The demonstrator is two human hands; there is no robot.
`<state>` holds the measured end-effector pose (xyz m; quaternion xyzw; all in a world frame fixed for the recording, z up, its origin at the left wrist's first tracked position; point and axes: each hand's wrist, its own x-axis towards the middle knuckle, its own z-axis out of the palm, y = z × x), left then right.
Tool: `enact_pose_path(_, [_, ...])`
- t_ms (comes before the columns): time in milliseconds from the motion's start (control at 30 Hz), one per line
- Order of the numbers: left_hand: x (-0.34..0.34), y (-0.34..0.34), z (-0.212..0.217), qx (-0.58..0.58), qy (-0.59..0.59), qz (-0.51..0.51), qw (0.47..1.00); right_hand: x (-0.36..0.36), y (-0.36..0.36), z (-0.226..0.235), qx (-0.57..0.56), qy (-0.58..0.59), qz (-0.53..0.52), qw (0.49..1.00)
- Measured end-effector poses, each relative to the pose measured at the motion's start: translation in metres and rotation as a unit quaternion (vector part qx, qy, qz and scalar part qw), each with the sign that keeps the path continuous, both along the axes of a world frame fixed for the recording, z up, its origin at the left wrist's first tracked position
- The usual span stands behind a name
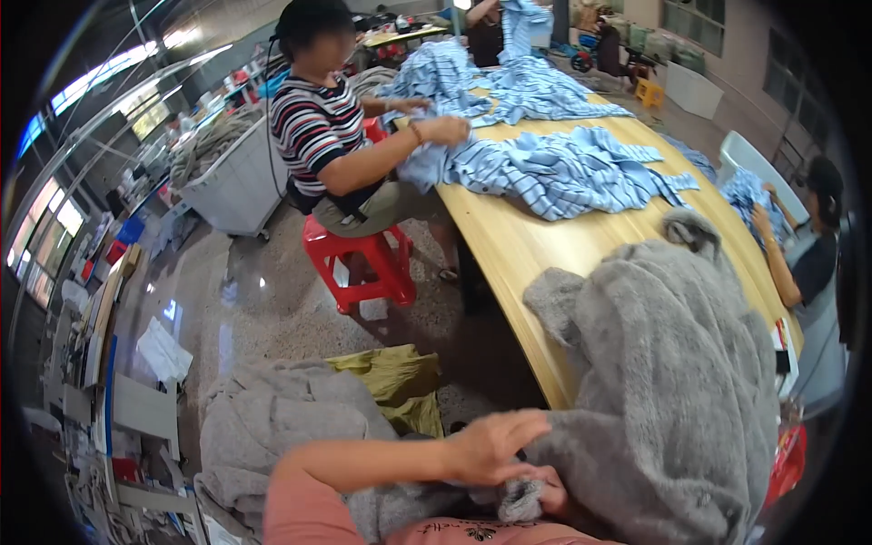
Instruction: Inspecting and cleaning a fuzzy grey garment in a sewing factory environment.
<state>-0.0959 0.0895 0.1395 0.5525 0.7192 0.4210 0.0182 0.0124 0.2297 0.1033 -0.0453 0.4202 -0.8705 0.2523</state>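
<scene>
While draped over the table edge at lower right, grey fleece hangs within reach of both hands. Left hand, fingers spread, laid flat on the hem, apparently to steady it. Right hand mostly hidden, pinching a fold beneath. Fleece thick, plush, rumpled, uniformly grey. More grey cloth heaped lower left; striped shirts further up.

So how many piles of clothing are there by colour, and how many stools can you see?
Grey fluffy garments: 2, one on the table under the left hand and right hand, one heap on the floor
Blue striped shirt piles: 3
Yellow-green cloth: 1
Red stool: 1
Yellow stool: 1
Total: 8
</scene>
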Motion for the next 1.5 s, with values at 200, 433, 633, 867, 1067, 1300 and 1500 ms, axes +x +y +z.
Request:
enact_pose_path(200, [0.066,-0.022,-0.047,0.11,0.037,0.095,0.989,0.032,0.014,-0.017,0.042,0.042,-0.075,0.995])
enact_pose_path(433, [0.09,-0.078,-0.114,-0.032,0.1,0.27,0.957,0.049,0.001,-0.034,-0.072,0.028,-0.223,0.972])
enact_pose_path(633, [0.11,-0.133,-0.124,-0.05,0.003,0.394,0.918,0.068,0.011,-0.028,-0.159,-0.016,-0.252,0.954])
enact_pose_path(867, [0.116,-0.175,-0.133,0.047,-0.047,0.493,0.868,0.06,0.006,-0.029,-0.18,-0.015,-0.237,0.955])
enact_pose_path(1067, [0.095,-0.168,-0.072,0.215,-0.386,0.625,0.643,0.057,0.006,-0.031,-0.063,-0.04,-0.241,0.968])
enact_pose_path(1300, [0.109,-0.108,-0.054,-0.071,-0.453,0.216,0.862,0.068,0.005,-0.07,0.6,0.201,0.132,0.763])
enact_pose_path(1500, [0.134,-0.05,-0.13,-0.044,-0.673,0.187,0.714,0.073,-0.001,-0.064,0.531,0.302,0.06,0.79])
